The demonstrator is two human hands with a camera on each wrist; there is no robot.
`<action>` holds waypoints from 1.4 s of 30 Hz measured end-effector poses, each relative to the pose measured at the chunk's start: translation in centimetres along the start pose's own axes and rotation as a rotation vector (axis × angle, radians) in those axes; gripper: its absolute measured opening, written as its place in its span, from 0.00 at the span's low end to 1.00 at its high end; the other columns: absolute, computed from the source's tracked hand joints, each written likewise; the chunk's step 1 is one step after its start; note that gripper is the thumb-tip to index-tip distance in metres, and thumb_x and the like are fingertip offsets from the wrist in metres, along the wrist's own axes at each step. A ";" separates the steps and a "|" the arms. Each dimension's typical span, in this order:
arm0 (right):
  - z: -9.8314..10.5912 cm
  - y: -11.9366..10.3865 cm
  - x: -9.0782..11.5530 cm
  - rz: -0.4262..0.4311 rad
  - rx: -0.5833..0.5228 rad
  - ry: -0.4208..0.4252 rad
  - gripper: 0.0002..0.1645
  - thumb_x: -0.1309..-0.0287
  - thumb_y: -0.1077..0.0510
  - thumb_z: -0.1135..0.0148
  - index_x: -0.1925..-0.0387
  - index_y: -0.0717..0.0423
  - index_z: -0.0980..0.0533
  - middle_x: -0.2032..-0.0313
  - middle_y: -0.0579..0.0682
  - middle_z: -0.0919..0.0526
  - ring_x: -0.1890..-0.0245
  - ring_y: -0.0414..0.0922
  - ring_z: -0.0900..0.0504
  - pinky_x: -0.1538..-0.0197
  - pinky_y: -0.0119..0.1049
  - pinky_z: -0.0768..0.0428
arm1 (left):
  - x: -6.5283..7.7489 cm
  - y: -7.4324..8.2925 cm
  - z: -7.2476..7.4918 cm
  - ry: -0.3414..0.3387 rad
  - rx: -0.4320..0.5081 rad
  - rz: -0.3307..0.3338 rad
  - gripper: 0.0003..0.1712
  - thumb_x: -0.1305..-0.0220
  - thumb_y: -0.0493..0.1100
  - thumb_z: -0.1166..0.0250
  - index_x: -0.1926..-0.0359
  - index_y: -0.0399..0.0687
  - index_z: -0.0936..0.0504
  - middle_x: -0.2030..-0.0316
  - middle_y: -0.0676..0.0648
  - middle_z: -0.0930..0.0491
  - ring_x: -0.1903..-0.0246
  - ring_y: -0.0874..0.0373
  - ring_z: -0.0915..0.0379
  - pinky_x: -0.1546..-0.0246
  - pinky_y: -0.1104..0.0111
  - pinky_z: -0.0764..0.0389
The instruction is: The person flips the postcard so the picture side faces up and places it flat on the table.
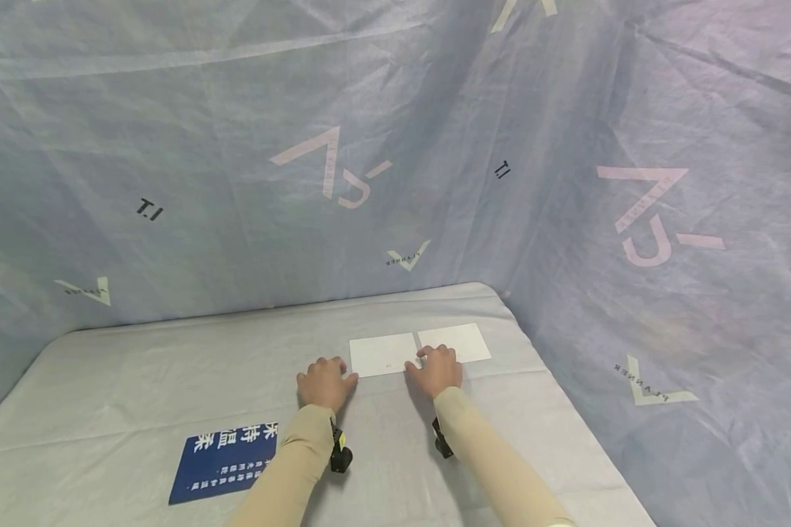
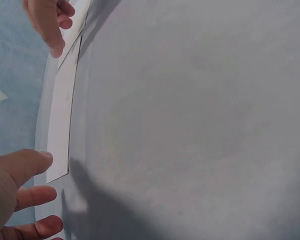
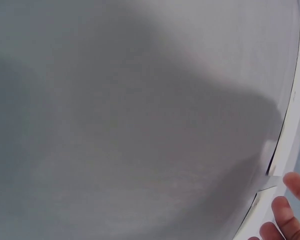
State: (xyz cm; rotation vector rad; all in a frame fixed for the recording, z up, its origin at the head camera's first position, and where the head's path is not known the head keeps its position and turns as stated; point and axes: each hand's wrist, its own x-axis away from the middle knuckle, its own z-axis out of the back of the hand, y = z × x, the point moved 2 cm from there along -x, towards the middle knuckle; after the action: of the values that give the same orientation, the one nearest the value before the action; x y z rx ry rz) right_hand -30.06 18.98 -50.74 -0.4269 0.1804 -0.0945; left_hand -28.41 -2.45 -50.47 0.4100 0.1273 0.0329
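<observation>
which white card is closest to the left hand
The left white card: its near left corner lies by the left hand. The right white card lies farther off, across a narrow gap, by the right hand.

Two plain white cards, side by side just below and right of the frame's centre.
The left card [image 1: 383, 354] is a wide rectangle, slightly askew, its lower edge sloping up toward the right, with a small faint mark near that edge; the left hand [image 1: 325, 383] is beside its lower left corner, thumb nearest. The right card [image 1: 457, 342], also wide and blank where visible, slants the same way; a narrow gap parts the two along the top. The right hand [image 1: 437, 370] covers their neighbouring lower corners; whether it touches them cannot be told.
</observation>
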 end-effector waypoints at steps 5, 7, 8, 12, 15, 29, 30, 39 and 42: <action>-0.2 0.2 -0.4 0.003 0.014 0.000 0.24 0.44 0.43 0.28 0.53 0.56 0.15 0.60 0.58 0.19 0.55 0.55 0.23 0.55 0.51 0.23 | -0.5 0.4 -0.6 0.003 -0.005 -0.015 0.20 0.41 0.55 0.27 0.60 0.41 0.14 0.64 0.40 0.18 0.60 0.42 0.21 0.52 0.45 0.26; -0.3 0.3 -0.5 0.003 0.021 -0.004 0.25 0.44 0.43 0.28 0.52 0.56 0.15 0.59 0.59 0.20 0.55 0.56 0.23 0.55 0.51 0.23 | -0.6 0.5 -0.8 0.006 -0.013 -0.019 0.20 0.41 0.55 0.26 0.60 0.41 0.14 0.64 0.40 0.18 0.59 0.42 0.21 0.52 0.45 0.26; -0.3 0.3 -0.6 0.005 0.024 -0.009 0.26 0.44 0.43 0.28 0.52 0.57 0.16 0.59 0.59 0.20 0.54 0.56 0.23 0.54 0.51 0.23 | -0.7 0.5 -0.8 0.007 -0.019 -0.020 0.20 0.41 0.54 0.26 0.60 0.41 0.14 0.64 0.40 0.18 0.59 0.42 0.21 0.52 0.45 0.25; -0.4 0.3 -0.7 0.014 0.025 -0.025 0.28 0.43 0.43 0.29 0.48 0.58 0.16 0.57 0.60 0.21 0.53 0.56 0.24 0.53 0.52 0.23 | -0.9 0.7 -0.9 0.013 -0.031 -0.019 0.21 0.41 0.55 0.25 0.58 0.41 0.13 0.63 0.39 0.18 0.58 0.42 0.21 0.51 0.44 0.25; -0.6 0.4 -0.8 0.018 0.026 -0.034 0.30 0.43 0.42 0.30 0.47 0.58 0.17 0.57 0.60 0.22 0.53 0.55 0.25 0.52 0.51 0.24 | -0.8 0.7 -0.8 0.021 -0.036 -0.020 0.23 0.42 0.55 0.25 0.56 0.41 0.12 0.61 0.38 0.18 0.57 0.41 0.21 0.51 0.44 0.25; -1.0 0.3 -0.8 0.014 0.013 -0.058 0.31 0.43 0.44 0.30 0.46 0.62 0.17 0.59 0.59 0.24 0.54 0.54 0.27 0.52 0.50 0.26 | -0.9 1.1 -1.1 0.004 -0.080 -0.011 0.29 0.44 0.56 0.23 0.47 0.43 0.13 0.56 0.35 0.19 0.51 0.40 0.22 0.49 0.45 0.26; -0.9 0.3 -0.8 0.014 0.010 -0.060 0.31 0.43 0.44 0.29 0.46 0.62 0.17 0.58 0.59 0.24 0.54 0.55 0.27 0.52 0.50 0.26 | -0.9 1.2 -1.1 0.005 -0.084 -0.014 0.29 0.45 0.55 0.23 0.47 0.42 0.13 0.56 0.35 0.19 0.52 0.40 0.22 0.49 0.45 0.25; -1.0 0.2 -0.9 -0.020 -0.064 -0.043 0.30 0.50 0.50 0.23 0.48 0.64 0.17 0.55 0.61 0.22 0.50 0.57 0.26 0.46 0.53 0.25 | -1.1 1.0 -1.4 -0.005 -0.074 0.001 0.31 0.46 0.53 0.22 0.45 0.41 0.15 0.55 0.35 0.19 0.50 0.40 0.23 0.48 0.46 0.26; -1.1 0.2 -0.9 -0.035 -0.110 -0.028 0.29 0.51 0.53 0.21 0.49 0.64 0.17 0.54 0.61 0.22 0.49 0.57 0.26 0.45 0.53 0.25 | -1.2 1.0 -1.5 -0.016 -0.071 0.009 0.33 0.45 0.54 0.22 0.43 0.41 0.16 0.53 0.35 0.19 0.49 0.40 0.24 0.48 0.45 0.26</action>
State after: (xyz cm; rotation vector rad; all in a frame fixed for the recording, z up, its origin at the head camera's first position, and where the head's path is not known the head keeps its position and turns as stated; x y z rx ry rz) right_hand -31.16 18.86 -51.69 -0.5408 0.1509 -0.1129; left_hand -29.80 -1.06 -51.30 0.3398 0.1080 0.0424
